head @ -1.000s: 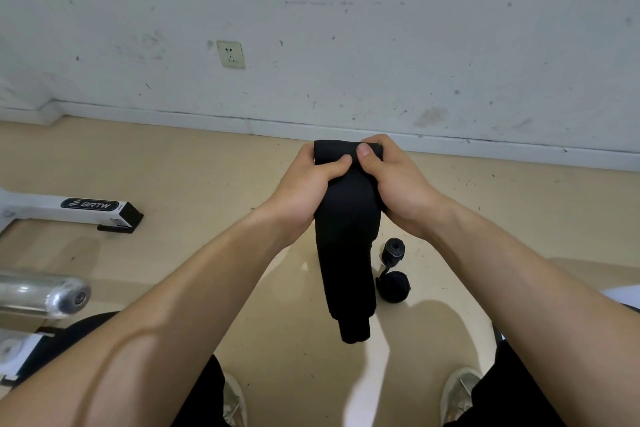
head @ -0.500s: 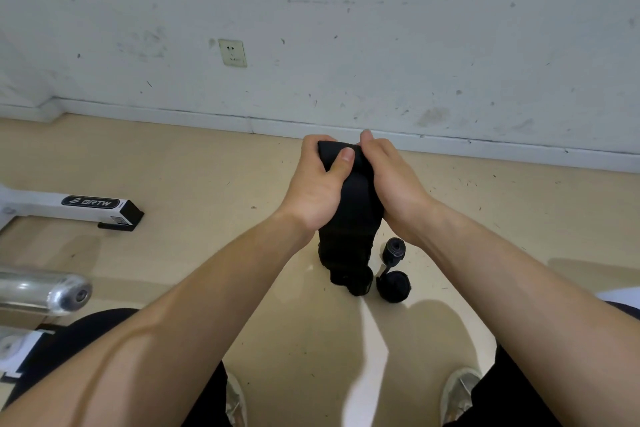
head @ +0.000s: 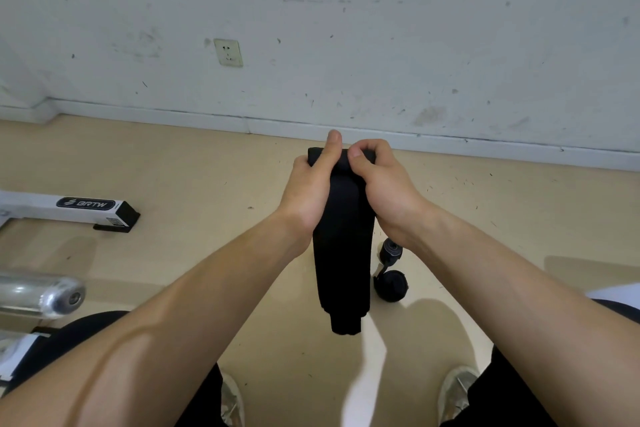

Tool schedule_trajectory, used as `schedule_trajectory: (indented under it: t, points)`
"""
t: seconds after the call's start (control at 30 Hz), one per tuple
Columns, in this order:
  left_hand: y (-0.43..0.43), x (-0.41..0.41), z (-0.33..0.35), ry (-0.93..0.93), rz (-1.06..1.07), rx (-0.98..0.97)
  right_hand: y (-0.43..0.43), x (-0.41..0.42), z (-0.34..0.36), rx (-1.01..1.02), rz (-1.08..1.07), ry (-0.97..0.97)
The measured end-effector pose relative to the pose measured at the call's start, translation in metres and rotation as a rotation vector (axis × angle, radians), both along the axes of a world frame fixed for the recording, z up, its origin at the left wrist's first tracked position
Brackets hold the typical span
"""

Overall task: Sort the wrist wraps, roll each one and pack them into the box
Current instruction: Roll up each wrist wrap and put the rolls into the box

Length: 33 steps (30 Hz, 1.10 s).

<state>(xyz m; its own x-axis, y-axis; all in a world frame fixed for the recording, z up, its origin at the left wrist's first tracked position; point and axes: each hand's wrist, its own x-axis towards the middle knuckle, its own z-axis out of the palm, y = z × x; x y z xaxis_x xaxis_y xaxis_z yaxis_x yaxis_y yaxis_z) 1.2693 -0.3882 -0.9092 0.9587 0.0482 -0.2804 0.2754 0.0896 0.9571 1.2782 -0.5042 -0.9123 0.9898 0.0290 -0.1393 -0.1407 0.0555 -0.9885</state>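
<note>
A wrap hangs between the left hand and right hand; on the floor just right of it lie a near roll and a far roll; a bar lies far left

Ahead of me stands a scuffed white wall with a socket left of centre and a skirting along its foot. The floor is beige. On my left lie a white frame and, nearer, a chrome bar.

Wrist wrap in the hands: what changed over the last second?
The tail of the wrist wrap bunched up, then hung full length again. The left hand raised its thumb past the top edge. It and the right hand keep their grip there; the rolled wraps stayed put.
</note>
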Motion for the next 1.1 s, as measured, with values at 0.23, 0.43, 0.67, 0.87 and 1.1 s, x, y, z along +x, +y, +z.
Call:
schedule_trajectory:
  t: [0.23,0.43,0.67,0.87,1.1]
  points:
    - [0.004,0.002,0.0,-0.046,-0.004,0.021,-0.004,0.005,0.0,0.075,0.004,0.101]
    - [0.006,-0.001,0.002,-0.048,-0.019,-0.076,-0.01,0.007,0.0,0.066,0.126,0.145]
    - [0.01,0.0,0.006,-0.057,-0.074,-0.156,-0.011,0.005,0.006,0.057,0.072,0.106]
    - [0.009,0.002,0.002,-0.063,0.003,-0.114,-0.007,-0.001,0.007,0.23,0.086,0.181]
    - [0.006,0.0,-0.003,-0.142,0.027,0.061,-0.006,-0.01,0.011,0.341,0.154,0.273]
